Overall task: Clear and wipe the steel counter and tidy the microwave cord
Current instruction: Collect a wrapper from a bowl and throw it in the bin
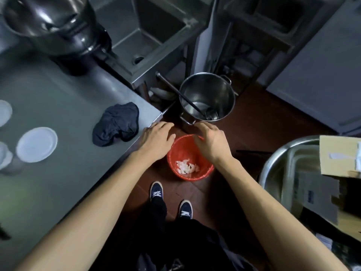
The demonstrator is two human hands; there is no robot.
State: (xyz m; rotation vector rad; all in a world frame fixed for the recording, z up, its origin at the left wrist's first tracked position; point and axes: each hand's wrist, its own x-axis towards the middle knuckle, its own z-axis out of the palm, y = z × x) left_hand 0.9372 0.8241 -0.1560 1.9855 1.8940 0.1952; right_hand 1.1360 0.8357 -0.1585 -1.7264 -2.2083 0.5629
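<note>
Both hands hang over the red bin (187, 153) that stands on the floor just beside the corner of the steel table (68, 106). The left hand (156, 140) is loosely spread, palm down, at the table edge, and the right hand (210, 142) is relaxed with curled fingers above the bin rim; neither holds anything that can be seen. White scraps (186, 167) lie at the bottom of the bin, so the step in hand seems to be dropping the waste from the table. To do it well, the hands should shake off the last bits low inside the bin, not over the floor. A dark cloth (117, 124) lies crumpled on the table near the corner, ready for wiping. White lids (37, 144) and a container sit further left and must be lifted before the cloth passes. The microwave cord is not in view.
</note>
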